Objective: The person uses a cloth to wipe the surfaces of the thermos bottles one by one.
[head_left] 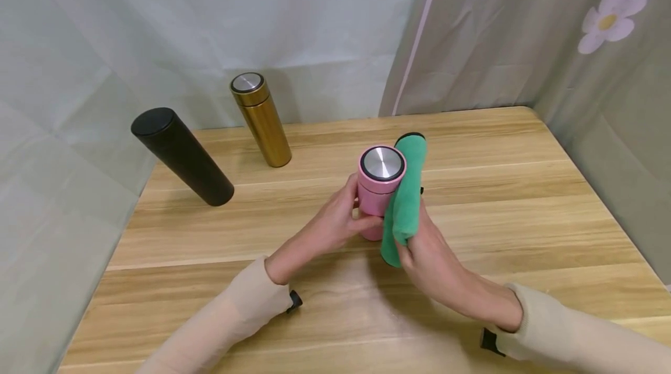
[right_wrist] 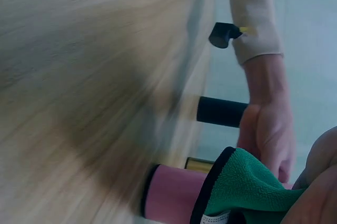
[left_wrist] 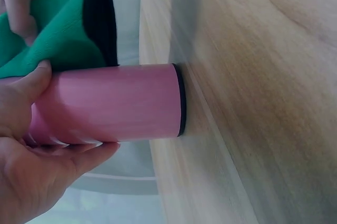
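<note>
A pink thermos bottle (head_left: 373, 204) with a silver, black-ringed lid stands upright near the middle of the table. My left hand (head_left: 341, 217) grips its body from the left, thumb toward me and fingers behind. On the other side, my right hand (head_left: 427, 254) holds a folded green cloth (head_left: 409, 187) with black edging against the bottle's right side. In the left wrist view, the cloth (left_wrist: 63, 29) lies along the pink wall (left_wrist: 121, 103) beside my left thumb. The right wrist view shows the cloth (right_wrist: 247, 182) bunched in my right fingers.
A black bottle (head_left: 189, 158) and a gold bottle (head_left: 263, 120) with a silver-topped lid stand at the back left of the wooden table (head_left: 524, 217). Behind the table hangs a pale curtain (head_left: 314, 24), with a flower (head_left: 608, 21) on its right part.
</note>
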The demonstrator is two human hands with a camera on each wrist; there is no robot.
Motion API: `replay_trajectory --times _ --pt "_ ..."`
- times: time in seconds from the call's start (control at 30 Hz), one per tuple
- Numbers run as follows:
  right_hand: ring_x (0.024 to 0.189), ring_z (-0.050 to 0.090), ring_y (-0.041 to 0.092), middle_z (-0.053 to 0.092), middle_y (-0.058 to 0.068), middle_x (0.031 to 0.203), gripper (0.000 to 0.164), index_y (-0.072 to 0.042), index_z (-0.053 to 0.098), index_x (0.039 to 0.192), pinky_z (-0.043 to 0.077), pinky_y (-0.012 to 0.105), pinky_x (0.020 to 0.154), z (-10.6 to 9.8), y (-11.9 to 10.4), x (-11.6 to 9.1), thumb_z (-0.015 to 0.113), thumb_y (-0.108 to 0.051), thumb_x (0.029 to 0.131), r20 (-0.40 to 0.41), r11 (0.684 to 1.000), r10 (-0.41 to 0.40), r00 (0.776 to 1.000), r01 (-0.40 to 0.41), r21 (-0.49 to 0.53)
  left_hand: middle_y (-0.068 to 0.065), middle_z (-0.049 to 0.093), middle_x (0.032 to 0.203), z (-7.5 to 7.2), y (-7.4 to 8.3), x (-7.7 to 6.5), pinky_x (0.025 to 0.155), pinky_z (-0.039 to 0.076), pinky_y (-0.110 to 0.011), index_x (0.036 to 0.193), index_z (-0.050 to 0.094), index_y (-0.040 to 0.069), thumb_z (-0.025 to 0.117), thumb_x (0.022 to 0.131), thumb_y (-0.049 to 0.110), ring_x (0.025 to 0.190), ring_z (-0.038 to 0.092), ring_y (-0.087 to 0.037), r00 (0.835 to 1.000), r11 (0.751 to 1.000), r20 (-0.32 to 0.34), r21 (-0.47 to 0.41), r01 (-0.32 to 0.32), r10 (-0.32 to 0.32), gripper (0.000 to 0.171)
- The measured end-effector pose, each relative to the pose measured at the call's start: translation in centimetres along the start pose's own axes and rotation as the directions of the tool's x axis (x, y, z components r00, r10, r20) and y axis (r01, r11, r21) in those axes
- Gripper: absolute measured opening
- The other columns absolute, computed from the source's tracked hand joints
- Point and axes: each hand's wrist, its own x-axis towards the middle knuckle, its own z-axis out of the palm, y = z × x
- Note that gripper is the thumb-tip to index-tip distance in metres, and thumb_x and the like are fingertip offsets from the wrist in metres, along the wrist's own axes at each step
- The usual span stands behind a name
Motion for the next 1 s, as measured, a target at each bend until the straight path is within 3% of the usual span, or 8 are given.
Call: replay_trajectory --times 0.2,0.47,0.77,1.0 --pt "0.136 0.047 0.024 0.047 0.018 0.143 0.051 0.003 0.028 0.151 0.042 0.049 0.112 0.8 1.1 -0.6 0.050 0.004 0.104 0.039 0.999 0.032 0.999 -0.032 -0.020 -0.009 0.052 0.147 0.2 -0.1 0.1 0.109 0.047 -0.039 0.153 0.035 0.004 0.086 0.085 0.012 0.133 0.055 -0.024 1.000 1.000 -0.006 -0.011 0.004 -0.005 0.085" --pt "0.136 0.049 0.029 0.049 0.020 0.144 0.047 0.005 0.030 0.149 0.042 0.049 0.112 1.7 2.6 -1.4 0.047 0.005 0.105 0.131 0.996 0.086 0.988 -0.085 -0.013 -0.011 0.052 0.147 0.3 0.0 0.1 0.109 0.047 -0.039 0.153 0.035 0.003 0.087 0.085 0.014 0.133 0.056 -0.026 1.000 1.000 -0.014 0.007 0.011 -0.011 0.086" --pt "0.131 0.050 0.031 0.049 0.021 0.138 0.046 0.007 0.039 0.147 0.042 0.053 0.111 3.0 4.6 -2.3 0.047 0.009 0.102 0.189 0.997 0.061 0.980 -0.052 -0.053 -0.012 0.052 0.147 0.4 0.2 0.1 0.107 0.049 -0.040 0.154 0.033 0.004 0.088 0.084 0.017 0.131 0.057 -0.027 0.999 0.999 -0.031 0.042 0.033 -0.031 0.089" --pt "0.119 0.059 0.031 0.059 0.020 0.128 0.040 0.008 0.048 0.137 0.049 0.053 0.104 3.1 5.3 -2.3 0.051 0.010 0.097 0.174 0.983 0.182 0.968 -0.177 -0.041 -0.011 0.050 0.148 1.2 0.3 -0.4 0.113 0.042 -0.043 0.156 0.026 0.007 0.085 0.089 0.022 0.133 0.053 -0.024 0.995 0.997 -0.087 0.045 0.058 -0.054 0.091"
